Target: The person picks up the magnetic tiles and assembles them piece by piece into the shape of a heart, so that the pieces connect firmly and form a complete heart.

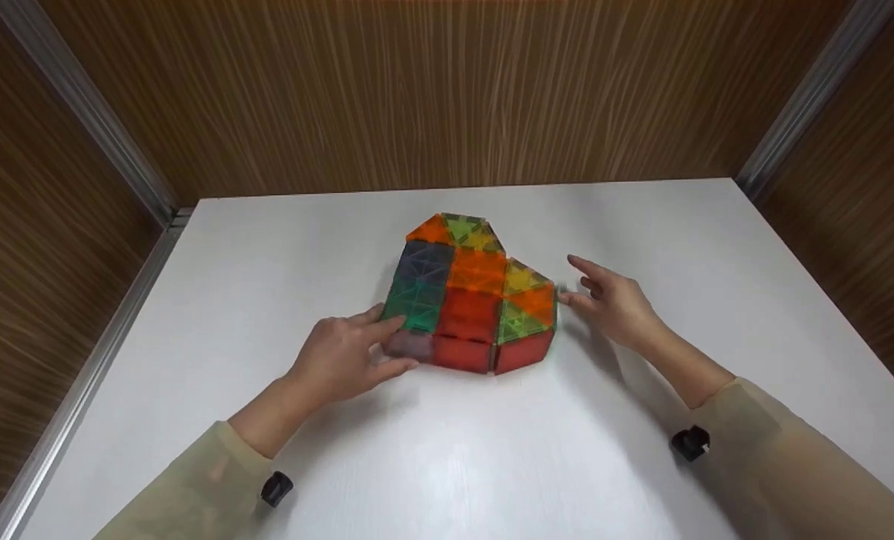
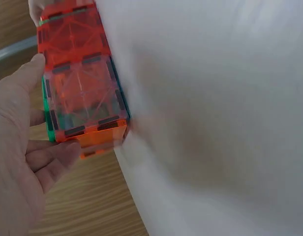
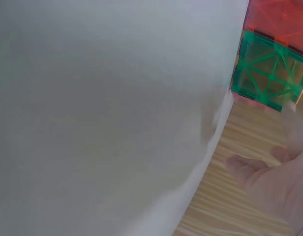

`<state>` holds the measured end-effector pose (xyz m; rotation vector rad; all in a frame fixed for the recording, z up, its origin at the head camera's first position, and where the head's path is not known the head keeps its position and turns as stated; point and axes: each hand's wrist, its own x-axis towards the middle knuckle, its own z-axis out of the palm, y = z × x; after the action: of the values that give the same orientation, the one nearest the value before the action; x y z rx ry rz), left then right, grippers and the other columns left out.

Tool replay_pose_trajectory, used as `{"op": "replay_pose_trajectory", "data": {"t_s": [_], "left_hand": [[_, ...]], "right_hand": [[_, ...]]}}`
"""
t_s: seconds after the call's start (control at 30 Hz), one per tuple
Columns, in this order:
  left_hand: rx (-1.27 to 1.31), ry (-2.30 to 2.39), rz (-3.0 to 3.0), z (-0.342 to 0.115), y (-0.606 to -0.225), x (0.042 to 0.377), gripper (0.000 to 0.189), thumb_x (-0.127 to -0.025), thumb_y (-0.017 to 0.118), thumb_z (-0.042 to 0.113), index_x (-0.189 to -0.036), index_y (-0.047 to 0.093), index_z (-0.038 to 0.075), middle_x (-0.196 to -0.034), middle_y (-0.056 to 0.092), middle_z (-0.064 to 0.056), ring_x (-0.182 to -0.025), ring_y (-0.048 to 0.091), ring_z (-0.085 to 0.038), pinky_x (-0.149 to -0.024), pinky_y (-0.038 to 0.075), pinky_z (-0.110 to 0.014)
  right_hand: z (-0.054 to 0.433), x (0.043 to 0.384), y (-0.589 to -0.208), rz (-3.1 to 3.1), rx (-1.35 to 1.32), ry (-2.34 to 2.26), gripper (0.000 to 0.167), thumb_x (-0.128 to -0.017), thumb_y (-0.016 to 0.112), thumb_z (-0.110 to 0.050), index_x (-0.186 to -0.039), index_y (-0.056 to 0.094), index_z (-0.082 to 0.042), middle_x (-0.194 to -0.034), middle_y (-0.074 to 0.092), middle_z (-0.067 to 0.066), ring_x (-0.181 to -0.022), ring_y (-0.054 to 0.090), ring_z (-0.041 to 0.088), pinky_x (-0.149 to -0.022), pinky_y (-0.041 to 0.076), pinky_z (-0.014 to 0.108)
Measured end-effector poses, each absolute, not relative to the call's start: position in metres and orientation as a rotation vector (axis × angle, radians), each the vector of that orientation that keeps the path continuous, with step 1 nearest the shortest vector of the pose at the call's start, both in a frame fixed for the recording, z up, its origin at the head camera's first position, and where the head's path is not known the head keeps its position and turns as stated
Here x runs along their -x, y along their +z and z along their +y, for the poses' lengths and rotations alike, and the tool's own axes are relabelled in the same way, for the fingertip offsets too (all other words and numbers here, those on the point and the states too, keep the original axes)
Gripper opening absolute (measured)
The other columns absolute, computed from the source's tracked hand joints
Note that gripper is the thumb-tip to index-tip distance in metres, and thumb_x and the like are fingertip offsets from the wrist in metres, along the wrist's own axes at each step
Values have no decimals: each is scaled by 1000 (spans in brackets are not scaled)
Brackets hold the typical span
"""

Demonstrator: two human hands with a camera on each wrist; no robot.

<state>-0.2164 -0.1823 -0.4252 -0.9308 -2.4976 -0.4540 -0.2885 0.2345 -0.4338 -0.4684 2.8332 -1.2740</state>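
A heart-shaped box of translucent magnetic tiles (image 1: 473, 304) sits on the white table, with orange, red, green, dark blue and yellow-green pieces on top. Red tiles (image 2: 73, 37) form much of its near wall. My left hand (image 1: 346, 356) holds its near left corner, thumb along the front wall and fingers at the left side. To the right is my right hand (image 1: 619, 304), fingers extended and loosely bent, gripping nothing. Its thumb is close to the wall; I cannot tell whether it touches. A green square tile (image 3: 270, 73) forms part of that wall in the right wrist view.
The white table (image 1: 447, 450) has wood-grain panels (image 1: 417, 90) behind it and at both sides. Metal profiles (image 1: 87, 105) run along the panel corners. Small black devices sit by both sleeves, such as the right one (image 1: 691, 443).
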Motion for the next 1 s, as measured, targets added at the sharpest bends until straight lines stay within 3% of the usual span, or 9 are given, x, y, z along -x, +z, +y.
{"op": "replay_pose_trajectory", "data": {"t_s": [0.1, 0.2, 0.3, 0.43, 0.63, 0.7, 0.77, 0.87, 1.0], "left_hand": [[985, -562, -2439, -178, -427, 216, 55, -87, 88, 44, -124, 79, 5, -118, 76, -21, -86, 79, -29, -65, 63, -36], [949, -732, -2484, -178, -425, 222, 63, -84, 91, 43, -132, 75, 5, -123, 76, -15, -91, 78, -28, -72, 64, -37], [850, -908, -2622, -182, -421, 236, 81, -83, 90, 50, -148, 64, 11, -143, 67, -8, -115, 72, -26, -94, 61, -44], [764, -1138, -2793, -185, -417, 264, 97, -88, 83, 57, -165, 40, 19, -167, 41, -3, -152, 42, -27, -120, 40, -52], [694, -1321, -2894, -172, -415, 304, 105, -90, 77, 62, -171, 23, 22, -176, 19, -1, -160, 25, -29, -126, 26, -56], [675, -1339, -2912, -165, -414, 314, 107, -90, 76, 64, -172, 21, 23, -177, 18, -2, -160, 22, -29, -127, 25, -56], [659, -1348, -2925, -159, -414, 323, 109, -89, 76, 66, -172, 20, 23, -177, 17, -2, -161, 20, -29, -127, 23, -56], [650, -1350, -2951, -152, -415, 332, 110, -89, 75, 68, -172, 19, 22, -177, 15, -3, -161, 19, -29, -128, 23, -55], [689, -1294, -2996, -147, -417, 337, 107, -90, 71, 70, -171, 22, 19, -178, 13, 0, -162, 17, -27, -128, 21, -51]], "right_hand": [[238, 289, -435, 2816, 365, -1322, 64, -106, 69, -23, -161, 43, -3, -163, 44, 23, -142, 51, 45, -112, 45, 49], [239, 282, -434, 2838, 332, -1352, 55, -110, 62, -23, -159, 47, -3, -157, 50, 25, -138, 57, 41, -112, 47, 50], [236, 269, -431, 2851, 344, -1389, 53, -111, 58, -29, -157, 50, -3, -154, 54, 23, -134, 61, 39, -110, 49, 50], [222, 243, -427, 2840, 400, -1370, 71, -105, 67, -44, -162, 44, -8, -162, 47, 14, -142, 53, 39, -112, 47, 51], [191, 211, -422, 2901, 469, -1184, 108, -87, 84, -57, -168, 31, -11, -170, 30, 22, -154, 32, 44, -114, 41, 64], [182, 205, -422, 2900, 462, -1152, 111, -84, 86, -58, -169, 29, -12, -171, 23, 26, -134, 57, 45, -102, 55, 58], [174, 201, -423, 2898, 459, -1135, 112, -84, 87, -57, -169, 29, -13, -172, 16, 30, -97, 73, 37, -81, 63, 46], [167, 197, -425, 2896, 449, -1108, 111, -84, 86, -56, -168, 30, -11, -172, 6, 33, -54, 57, 17, -56, 53, 30], [166, 196, -428, 2932, 432, -1022, 111, -84, 85, -59, -167, 31, -9, -171, -1, 34, -53, 53, 8, -59, 51, 24]]}}
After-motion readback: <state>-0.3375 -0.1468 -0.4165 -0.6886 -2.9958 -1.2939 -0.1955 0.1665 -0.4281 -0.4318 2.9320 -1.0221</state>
